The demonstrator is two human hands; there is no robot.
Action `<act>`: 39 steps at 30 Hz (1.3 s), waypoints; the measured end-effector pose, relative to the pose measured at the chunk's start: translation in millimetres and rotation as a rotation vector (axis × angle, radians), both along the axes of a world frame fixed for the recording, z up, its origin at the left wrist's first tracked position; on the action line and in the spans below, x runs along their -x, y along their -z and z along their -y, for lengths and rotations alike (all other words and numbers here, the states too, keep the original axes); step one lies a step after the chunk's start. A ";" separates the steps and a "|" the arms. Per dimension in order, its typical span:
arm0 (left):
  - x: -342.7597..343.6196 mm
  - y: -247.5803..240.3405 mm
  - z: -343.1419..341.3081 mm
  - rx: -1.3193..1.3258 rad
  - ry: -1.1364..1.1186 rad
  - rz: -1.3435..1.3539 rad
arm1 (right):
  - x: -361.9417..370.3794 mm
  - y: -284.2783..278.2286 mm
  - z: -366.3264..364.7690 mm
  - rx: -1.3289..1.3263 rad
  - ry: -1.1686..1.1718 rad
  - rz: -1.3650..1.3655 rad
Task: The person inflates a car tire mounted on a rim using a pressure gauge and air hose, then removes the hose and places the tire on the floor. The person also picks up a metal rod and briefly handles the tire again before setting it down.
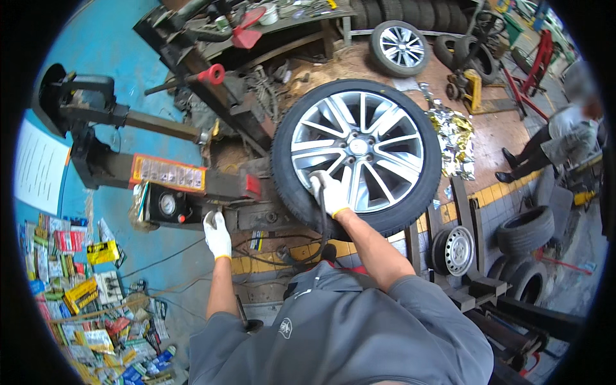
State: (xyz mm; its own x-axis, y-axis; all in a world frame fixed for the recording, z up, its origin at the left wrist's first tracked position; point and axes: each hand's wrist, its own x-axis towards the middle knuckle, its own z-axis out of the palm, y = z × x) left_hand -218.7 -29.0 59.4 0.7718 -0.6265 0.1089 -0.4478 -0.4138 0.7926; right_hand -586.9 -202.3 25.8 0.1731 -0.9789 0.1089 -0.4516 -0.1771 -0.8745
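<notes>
- The wheel [390,202], one black tyre on a silver spoked rim, lies face up under and beyond the right grip; its small centre cap is too small to read.
- The right hand [330,194], in a white glove, is closed around one black hose [325,226] at the near left part of the rim, the hose trailing back toward the person.
- The left hand [218,237], also gloved, is well left of that grip, its fingers together and slightly bent; I cannot tell whether it has hold of anything.
- Just left of the left hand is a black box [183,210] with one round dial [168,204].
- Above the box, an orange-edged label [168,174] bears small pictures.
- Farther left, a white sheet [40,168] carries lines of unreadable writing; below it, many colourful stickers [82,294] crowd together, too many to count.
- Beyond the right grip lies one more spoked wheel [403,48].
- To its right are one plain steel rim [457,251], crumpled foil [452,138] and one other person [570,135].
</notes>
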 end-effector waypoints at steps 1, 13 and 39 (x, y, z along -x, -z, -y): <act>14.3 1.4 2.3 0.016 0.060 -0.029 | -0.4 -1.7 0.6 -0.034 0.002 0.017; 272.2 -15.2 33.7 -0.079 0.679 -0.350 | 4.2 -8.5 1.1 -0.155 -0.038 0.102; 292.2 -12.3 44.6 -0.101 0.628 -0.383 | 1.7 1.8 4.2 -0.138 -0.043 0.134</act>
